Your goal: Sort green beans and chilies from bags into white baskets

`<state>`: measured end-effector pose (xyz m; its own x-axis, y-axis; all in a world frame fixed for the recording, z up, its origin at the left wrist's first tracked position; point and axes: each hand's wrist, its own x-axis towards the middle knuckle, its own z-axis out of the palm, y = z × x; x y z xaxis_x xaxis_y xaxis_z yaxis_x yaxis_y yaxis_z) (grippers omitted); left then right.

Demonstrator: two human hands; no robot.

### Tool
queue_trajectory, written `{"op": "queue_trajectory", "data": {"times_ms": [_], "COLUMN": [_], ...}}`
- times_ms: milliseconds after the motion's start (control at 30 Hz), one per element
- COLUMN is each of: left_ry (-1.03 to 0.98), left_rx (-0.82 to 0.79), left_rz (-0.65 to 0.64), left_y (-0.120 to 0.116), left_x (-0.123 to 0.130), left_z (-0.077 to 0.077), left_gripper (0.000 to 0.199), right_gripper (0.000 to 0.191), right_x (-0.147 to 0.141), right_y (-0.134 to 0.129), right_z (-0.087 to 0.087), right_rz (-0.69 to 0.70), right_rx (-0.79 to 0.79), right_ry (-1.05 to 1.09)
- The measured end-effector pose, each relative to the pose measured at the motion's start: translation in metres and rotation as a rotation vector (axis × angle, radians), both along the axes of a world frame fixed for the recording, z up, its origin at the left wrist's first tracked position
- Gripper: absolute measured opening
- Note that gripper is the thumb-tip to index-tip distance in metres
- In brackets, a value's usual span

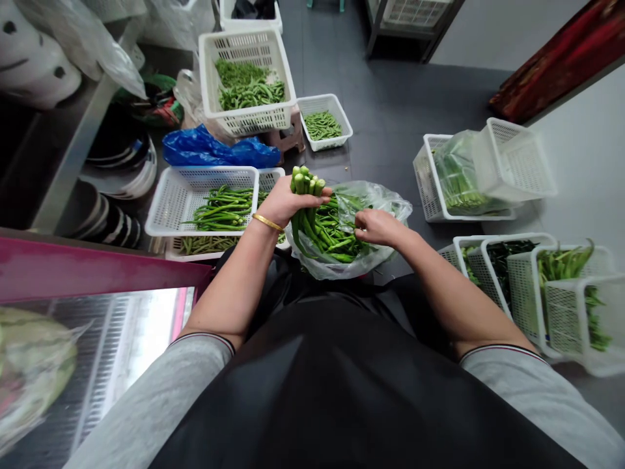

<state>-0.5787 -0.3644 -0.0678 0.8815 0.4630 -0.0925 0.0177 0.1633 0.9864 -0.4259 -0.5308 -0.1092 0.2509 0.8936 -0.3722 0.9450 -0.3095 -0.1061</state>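
Green bunch [303, 185], head view: gripped upright above the near left part of a clear plastic bag [398, 210], pale cut-looking ends up, long bodies hanging down toward the loose green pods [336, 242] inside. Left hand [286, 200] has thumb and fingers wrapped round it, probably to keep the ends together and level. Right hand [379, 227] is over the right side of the bag, fingers curled inward, nearly a fist; can't tell whether it pinches a pod, the plastic or nothing.

Bag sits just beyond the black apron [312, 378], mouth spread wide, presumably so both hands reach the contents easily. White basket [168, 202] with long green pods is just left of the left arm, likely put there to be within reach. Farther off, a big basket [256, 122] is raised on a stool [287, 138], maybe to keep it off the floor; a small basket [346, 132] is to its right.

Hard to make out: lower bunch merges with the loose pods; exact vegetable type unsure. Bag's base and support hidden. Basket under the left one mostly covered. Right-hand baskets [525, 273] overlap, contents partly blocked; watermelon-like item [53, 365] cut off at near left.
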Motion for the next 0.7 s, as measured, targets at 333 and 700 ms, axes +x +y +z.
{"op": "queue_trajectory", "data": {"times_ms": [333,700], "left_ry": [-0.005,-0.048], "left_rx": [0.061,-0.052], "left_rz": [-0.047,0.043], "left_y": [-0.008,-0.007], "left_x": [0.013,0.014], "left_z": [-0.014,-0.019], "left_gripper": [0.042,0.042], "right_gripper": [0.018,0.025], "right_x": [-0.005,-0.026], "right_y": [0.025,0.052], "right_z": [0.037,0.063], "right_rz": [-0.286,-0.165], "right_rx": [0.611,0.777], "right_ry": [0.293,0.253]}}
